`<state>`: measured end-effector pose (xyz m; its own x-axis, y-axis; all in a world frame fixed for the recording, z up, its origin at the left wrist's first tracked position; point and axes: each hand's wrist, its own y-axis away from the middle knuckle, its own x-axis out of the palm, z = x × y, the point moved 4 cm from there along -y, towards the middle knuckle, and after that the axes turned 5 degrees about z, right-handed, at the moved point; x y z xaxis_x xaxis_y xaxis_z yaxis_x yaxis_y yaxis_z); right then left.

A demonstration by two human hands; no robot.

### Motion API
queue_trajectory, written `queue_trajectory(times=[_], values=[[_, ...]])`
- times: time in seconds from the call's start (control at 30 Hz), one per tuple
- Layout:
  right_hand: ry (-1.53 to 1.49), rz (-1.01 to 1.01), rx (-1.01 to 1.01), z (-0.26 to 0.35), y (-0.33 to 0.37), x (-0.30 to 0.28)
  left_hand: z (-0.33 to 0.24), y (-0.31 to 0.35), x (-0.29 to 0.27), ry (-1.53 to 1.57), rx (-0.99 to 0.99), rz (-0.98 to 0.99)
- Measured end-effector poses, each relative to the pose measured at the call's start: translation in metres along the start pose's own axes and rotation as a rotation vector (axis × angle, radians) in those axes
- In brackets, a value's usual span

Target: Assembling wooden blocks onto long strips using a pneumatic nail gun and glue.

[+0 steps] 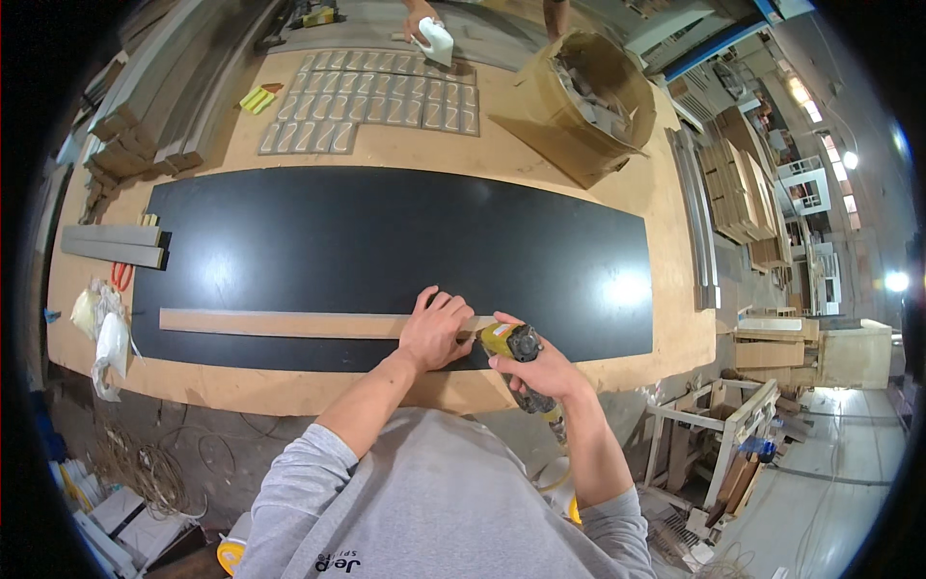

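Observation:
A long narrow wood strip [280,323] lies along the near side of a black panel [386,241]. Its right end is under my left hand [436,330], whose fingers bend over the strip and grip it. My right hand [540,372] is wrapped round the handle of a yellow and black air nail gun [509,341]. The gun's nose points left, close to my left fingers and the strip's right end; the exact contact is hidden. A fitting [557,425] hangs from the handle's lower end.
Across the worktable [666,333], a co-worker's hand [422,21] holds a white bottle [437,43] by rows of small grey pieces [371,101]. A cardboard box [550,116] of offcuts stands behind. Grey bars [114,246], red-handled scissors [122,276] and plastic bags [111,343] lie left.

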<state>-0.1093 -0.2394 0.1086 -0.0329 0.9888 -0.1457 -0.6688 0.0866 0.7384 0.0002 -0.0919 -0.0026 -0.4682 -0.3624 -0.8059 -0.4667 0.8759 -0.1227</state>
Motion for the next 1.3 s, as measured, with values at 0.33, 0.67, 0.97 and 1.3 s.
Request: queue_trajectory(times=[0.33, 0.67, 0.97, 1.3], values=[[0.029, -0.085, -0.077, -0.002, 0.011, -0.009, -0.001, -0.003, -0.002, -0.022, -0.019, 0.058], [0.830, -0.815, -0.108, -0.037, -0.030, -0.102, 0.012, 0.048, -0.036, -0.081, -0.238, 0.069], [0.625, -0.282, -0.659, -0.032, -0.062, -0.041, -0.008, 0.065, -0.028, -0.165, -0.226, -0.137], [0.710, -0.280, -0.599, -0.058, -0.072, -0.039, 0.001, 0.142, -0.021, 0.636, -0.836, -0.271]])
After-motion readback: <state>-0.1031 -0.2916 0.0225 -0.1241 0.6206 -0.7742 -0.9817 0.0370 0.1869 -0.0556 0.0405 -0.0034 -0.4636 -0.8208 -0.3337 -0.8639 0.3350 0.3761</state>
